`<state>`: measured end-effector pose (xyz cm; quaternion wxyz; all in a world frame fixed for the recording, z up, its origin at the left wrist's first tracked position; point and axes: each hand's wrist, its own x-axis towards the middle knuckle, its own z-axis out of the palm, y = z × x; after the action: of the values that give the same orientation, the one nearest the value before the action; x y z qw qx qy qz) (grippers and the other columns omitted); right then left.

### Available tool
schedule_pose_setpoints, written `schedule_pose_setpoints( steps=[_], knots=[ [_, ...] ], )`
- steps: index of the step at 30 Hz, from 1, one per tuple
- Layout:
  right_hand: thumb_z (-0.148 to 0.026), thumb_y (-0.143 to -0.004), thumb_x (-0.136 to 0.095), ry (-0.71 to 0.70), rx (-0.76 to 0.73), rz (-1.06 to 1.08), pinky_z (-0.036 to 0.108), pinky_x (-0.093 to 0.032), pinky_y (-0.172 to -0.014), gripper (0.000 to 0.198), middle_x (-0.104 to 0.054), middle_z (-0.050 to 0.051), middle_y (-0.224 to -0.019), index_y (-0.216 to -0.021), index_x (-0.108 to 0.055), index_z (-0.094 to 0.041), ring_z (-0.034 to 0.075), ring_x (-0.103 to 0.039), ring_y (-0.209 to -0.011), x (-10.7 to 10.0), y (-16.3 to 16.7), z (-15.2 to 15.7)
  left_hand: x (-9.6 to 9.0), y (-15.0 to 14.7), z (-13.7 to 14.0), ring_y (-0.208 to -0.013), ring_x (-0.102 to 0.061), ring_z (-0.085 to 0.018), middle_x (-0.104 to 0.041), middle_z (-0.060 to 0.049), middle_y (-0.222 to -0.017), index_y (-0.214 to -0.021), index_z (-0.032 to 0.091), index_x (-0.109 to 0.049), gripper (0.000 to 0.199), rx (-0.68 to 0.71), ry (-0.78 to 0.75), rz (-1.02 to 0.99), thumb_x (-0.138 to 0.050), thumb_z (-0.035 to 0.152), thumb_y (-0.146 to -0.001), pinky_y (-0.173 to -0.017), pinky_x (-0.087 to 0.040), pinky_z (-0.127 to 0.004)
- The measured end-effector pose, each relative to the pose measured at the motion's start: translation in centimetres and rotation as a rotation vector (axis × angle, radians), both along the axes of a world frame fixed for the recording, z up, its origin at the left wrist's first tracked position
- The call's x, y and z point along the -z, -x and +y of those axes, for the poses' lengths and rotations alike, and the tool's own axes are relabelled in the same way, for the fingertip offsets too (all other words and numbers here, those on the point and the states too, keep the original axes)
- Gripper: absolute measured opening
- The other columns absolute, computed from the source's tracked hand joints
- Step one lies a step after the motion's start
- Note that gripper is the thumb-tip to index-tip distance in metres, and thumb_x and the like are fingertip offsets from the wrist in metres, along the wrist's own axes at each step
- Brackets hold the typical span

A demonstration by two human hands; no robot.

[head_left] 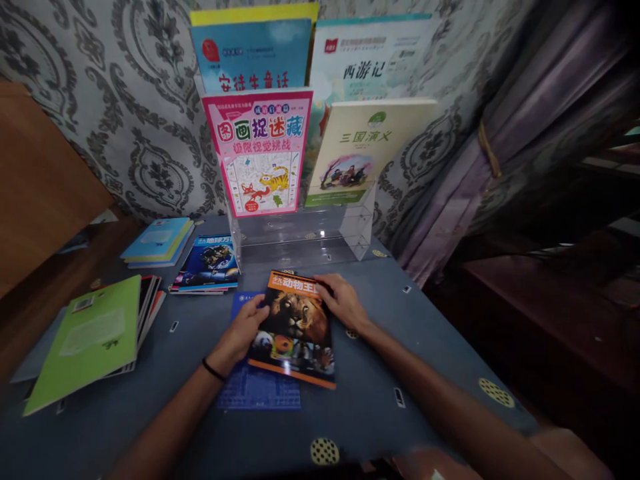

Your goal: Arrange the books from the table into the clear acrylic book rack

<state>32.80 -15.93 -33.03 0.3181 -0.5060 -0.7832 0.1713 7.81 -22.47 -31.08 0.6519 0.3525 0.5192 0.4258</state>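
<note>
Between my two hands is an orange-edged book (297, 327) with a lion on its cover, slightly tilted. My left hand (245, 330) grips its left edge, with the thumb on the cover. My right hand (343, 300) holds the upper right corner, fingers over the edge. Under the lion book a blue book (260, 393) lies on the table, partly covered. Just beyond stands a clear acrylic display rack (290, 250). Its front tier carries a pink picture book (260, 153) and a cream book (355, 150); behind them stand a blue book (255, 53) and a pale teal book (370, 57).
Left on the grey-blue tablecloth (195, 413) are a stack topped by a green book (95, 333), a pile of light-blue books (157, 240) and a pile with an Earth cover (210, 263). Patterned wallpaper (155, 127) rises behind; a purple curtain (465, 180) hangs at right.
</note>
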Motion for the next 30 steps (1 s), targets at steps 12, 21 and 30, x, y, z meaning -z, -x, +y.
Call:
schedule_pose_setpoints(
  steps=[12,21,30],
  knots=[
    [-0.044,-0.093,-0.046,0.208,-0.108,0.243,0.03,-0.049,-0.065,0.038,-0.07,0.003,-0.063,-0.094,-0.075,-0.019,0.02,-0.065,-0.064,-1.4,0.6,-1.7,-5.3,-1.8,-4.7,-0.112,-0.056,-0.03,-0.064,-0.013,-0.119,-0.117,0.018,-0.063,0.031,0.428,-0.628,1.472,-0.051,0.04,-0.098,-0.097,-0.046,-0.045],
    [-0.045,-0.093,-0.047,0.21,-0.131,0.244,0.031,-0.049,-0.067,0.037,-0.071,0.005,-0.066,-0.077,-0.07,-0.021,0.021,-0.067,-0.067,-1.3,0.6,-1.8,-2.9,-5.9,-7.4,-0.136,-0.041,-0.052,-0.048,-0.033,-0.145,-0.135,0.01,-0.054,0.044,0.361,-0.486,1.318,-0.054,0.018,-0.092,-0.103,-0.036,-0.07],
    [-0.05,-0.098,-0.041,0.152,-0.148,0.21,0.029,-0.047,-0.066,0.047,-0.07,0.002,-0.068,-0.08,-0.072,-0.02,0.019,-0.065,-0.067,-1.7,0.6,-2.0,-6.4,-3.6,-6.0,-0.077,-0.067,-0.027,-0.068,-0.012,-0.077,-0.085,0.017,-0.068,0.023,0.388,-0.469,1.216,-0.046,0.018,-0.094,-0.082,-0.05,-0.042]
  ],
)
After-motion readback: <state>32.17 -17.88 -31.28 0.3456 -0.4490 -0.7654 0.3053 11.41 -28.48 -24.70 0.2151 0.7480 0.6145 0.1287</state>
